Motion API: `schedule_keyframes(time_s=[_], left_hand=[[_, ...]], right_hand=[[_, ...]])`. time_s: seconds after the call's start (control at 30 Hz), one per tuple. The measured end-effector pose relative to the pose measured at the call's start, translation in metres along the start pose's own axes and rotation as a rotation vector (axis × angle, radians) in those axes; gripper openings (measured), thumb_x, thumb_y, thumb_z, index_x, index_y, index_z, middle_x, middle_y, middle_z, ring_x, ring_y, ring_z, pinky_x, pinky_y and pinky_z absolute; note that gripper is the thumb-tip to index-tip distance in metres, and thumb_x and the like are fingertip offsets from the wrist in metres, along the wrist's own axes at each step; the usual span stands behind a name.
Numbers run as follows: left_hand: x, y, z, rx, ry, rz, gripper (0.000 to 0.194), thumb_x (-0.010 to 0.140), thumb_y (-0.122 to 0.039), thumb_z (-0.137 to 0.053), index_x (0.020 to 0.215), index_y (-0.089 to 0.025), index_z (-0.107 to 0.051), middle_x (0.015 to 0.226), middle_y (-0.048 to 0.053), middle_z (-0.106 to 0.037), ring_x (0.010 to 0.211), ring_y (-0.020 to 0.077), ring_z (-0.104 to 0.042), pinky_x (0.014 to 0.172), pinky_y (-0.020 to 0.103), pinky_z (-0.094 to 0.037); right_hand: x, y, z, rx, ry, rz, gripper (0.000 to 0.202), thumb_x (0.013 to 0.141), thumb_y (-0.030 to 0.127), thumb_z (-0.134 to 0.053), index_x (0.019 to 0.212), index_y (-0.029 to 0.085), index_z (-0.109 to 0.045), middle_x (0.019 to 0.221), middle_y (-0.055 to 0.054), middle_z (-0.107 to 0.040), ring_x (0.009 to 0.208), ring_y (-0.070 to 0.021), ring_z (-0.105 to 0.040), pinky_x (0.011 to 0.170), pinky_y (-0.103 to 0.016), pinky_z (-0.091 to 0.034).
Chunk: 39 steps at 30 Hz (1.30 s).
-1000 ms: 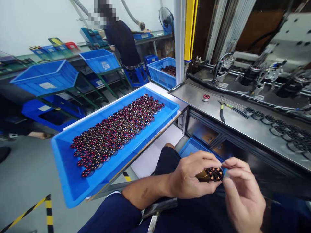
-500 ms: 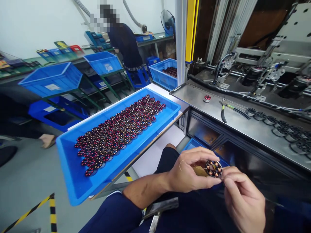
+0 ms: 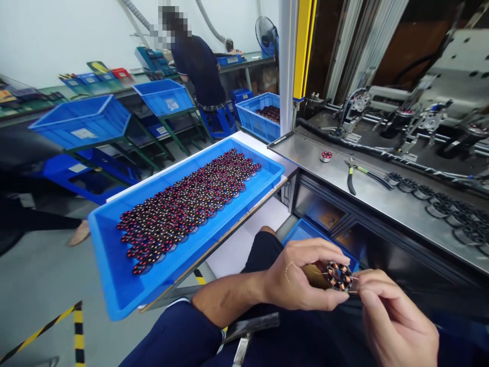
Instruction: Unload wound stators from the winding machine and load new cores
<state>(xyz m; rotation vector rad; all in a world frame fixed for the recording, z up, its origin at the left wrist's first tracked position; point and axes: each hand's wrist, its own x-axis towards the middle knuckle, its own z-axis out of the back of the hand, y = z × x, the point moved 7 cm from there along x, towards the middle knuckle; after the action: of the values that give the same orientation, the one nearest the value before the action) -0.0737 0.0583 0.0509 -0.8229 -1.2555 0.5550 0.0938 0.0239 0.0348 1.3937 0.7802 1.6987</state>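
Observation:
Between the thumb and fingers of my left hand (image 3: 305, 275) is a motor stator (image 3: 339, 277), a black ring wound with copper coils, its face turned towards me. Thin copper wire (image 3: 289, 272) loops out from its left side over the hand. My right hand (image 3: 399, 311) is beside the stator's right edge, thumb and forefinger pinched on fine wire ends that run from it. Left of my hands, a long blue tray (image 3: 126, 300) holds many similar wound stators (image 3: 183, 209) in packed rows.
On the metal bench (image 3: 367, 204) lie green-handled cutters (image 3: 369, 176), a red-wound stator (image 3: 326, 156) and a row of black stator cores (image 3: 439, 204). Behind stands winding machinery (image 3: 401, 122). Blue crates (image 3: 82, 122) are at left; a co-worker (image 3: 198, 71) sits with back turned.
My right hand has moved right and slightly down, a little away from the stator, with wire ends now showing between. The left hand and stator have shifted slightly right and down.

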Motion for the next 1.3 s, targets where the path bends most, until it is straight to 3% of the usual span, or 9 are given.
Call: schedule_keyframes(time_s=[0.2,0.33,0.57,0.73,0.87,0.97,1.1,1.2,1.3], left_hand=[[0.001,0.006,-0.006,-0.149,0.076,0.110,0.040,0.069,-0.027,-0.085,0.102,-0.008,-0.073,0.095,0.016,-0.075,0.078,0.0181,-0.072,0.070,0.026,-0.060],[0.001,0.007,-0.008,-0.124,0.099,0.120,0.039,0.069,-0.029,-0.084,0.101,-0.010,-0.073,0.095,0.014,-0.075,0.079,0.0183,-0.072,0.072,0.026,-0.060],[0.002,-0.008,-0.002,0.048,-0.038,-0.065,0.041,0.068,-0.026,-0.083,0.104,-0.009,-0.072,0.095,0.015,-0.076,0.085,0.0217,-0.075,0.077,0.030,-0.062],[0.002,-0.010,-0.002,0.041,-0.055,-0.081,0.043,0.067,-0.024,-0.083,0.106,-0.010,-0.072,0.095,0.014,-0.076,0.085,0.0213,-0.075,0.078,0.030,-0.062],[0.001,0.007,-0.007,-0.193,0.025,0.145,0.045,0.063,-0.028,-0.088,0.102,-0.012,-0.074,0.097,0.012,-0.076,0.080,0.0179,-0.073,0.074,0.026,-0.060],[-0.004,0.021,-0.019,-0.427,0.121,0.399,0.052,0.056,-0.034,-0.093,0.099,-0.012,-0.075,0.092,0.010,-0.075,0.078,0.0165,-0.070,0.074,0.027,-0.059],[-0.009,0.026,-0.035,-0.676,0.199,0.625,0.057,0.045,-0.032,-0.098,0.095,-0.014,-0.077,0.079,0.003,-0.072,0.068,0.0118,-0.066,0.073,0.026,-0.057],[-0.013,0.027,-0.042,-0.776,0.247,0.740,0.059,0.040,-0.025,-0.099,0.093,-0.014,-0.077,0.074,0.000,-0.071,0.066,0.0093,-0.064,0.073,0.024,-0.055],[-0.015,0.030,-0.043,-0.840,0.248,0.803,0.058,0.039,-0.021,-0.100,0.092,-0.013,-0.076,0.076,0.000,-0.072,0.068,0.0086,-0.065,0.074,0.022,-0.055]], right_hand=[[0.005,0.010,0.005,-0.136,0.086,0.160,0.021,0.087,0.007,-0.067,0.106,0.016,-0.068,0.097,-0.008,-0.066,0.095,-0.0185,-0.065,0.080,-0.030,-0.055],[0.009,0.021,0.001,-0.132,0.094,0.268,0.024,0.084,-0.002,-0.066,0.101,0.015,-0.069,0.087,-0.005,-0.064,0.086,-0.0169,-0.063,0.074,-0.032,-0.052],[0.002,0.036,-0.006,-0.106,-0.132,0.206,0.020,0.082,-0.003,-0.064,0.086,0.016,-0.067,0.077,-0.001,-0.064,0.078,-0.0148,-0.063,0.071,-0.031,-0.050],[0.000,0.034,-0.009,-0.059,-0.066,0.248,0.022,0.081,-0.004,-0.064,0.090,0.015,-0.068,0.080,-0.003,-0.065,0.082,-0.0169,-0.064,0.073,-0.033,-0.054],[0.005,0.019,0.006,-0.077,0.033,0.228,0.034,0.079,0.002,-0.073,0.110,0.016,-0.069,0.096,-0.007,-0.066,0.098,-0.0214,-0.064,0.083,-0.036,-0.056],[0.019,0.016,0.006,-0.012,0.229,0.246,0.048,0.081,0.010,-0.076,0.126,0.024,-0.067,0.115,-0.011,-0.063,0.111,-0.0269,-0.061,0.086,-0.045,-0.058],[0.036,0.024,-0.002,0.043,0.433,0.330,0.047,0.084,0.020,-0.077,0.128,0.032,-0.067,0.125,-0.009,-0.063,0.121,-0.0292,-0.058,0.093,-0.052,-0.058],[0.040,0.030,-0.004,0.012,0.456,0.374,0.033,0.086,0.025,-0.075,0.117,0.034,-0.072,0.122,-0.007,-0.066,0.118,-0.0287,-0.061,0.091,-0.050,-0.059],[0.036,0.034,0.000,-0.087,0.362,0.393,0.023,0.085,0.020,-0.074,0.102,0.036,-0.077,0.112,-0.005,-0.069,0.109,-0.0261,-0.065,0.082,-0.043,-0.062]])
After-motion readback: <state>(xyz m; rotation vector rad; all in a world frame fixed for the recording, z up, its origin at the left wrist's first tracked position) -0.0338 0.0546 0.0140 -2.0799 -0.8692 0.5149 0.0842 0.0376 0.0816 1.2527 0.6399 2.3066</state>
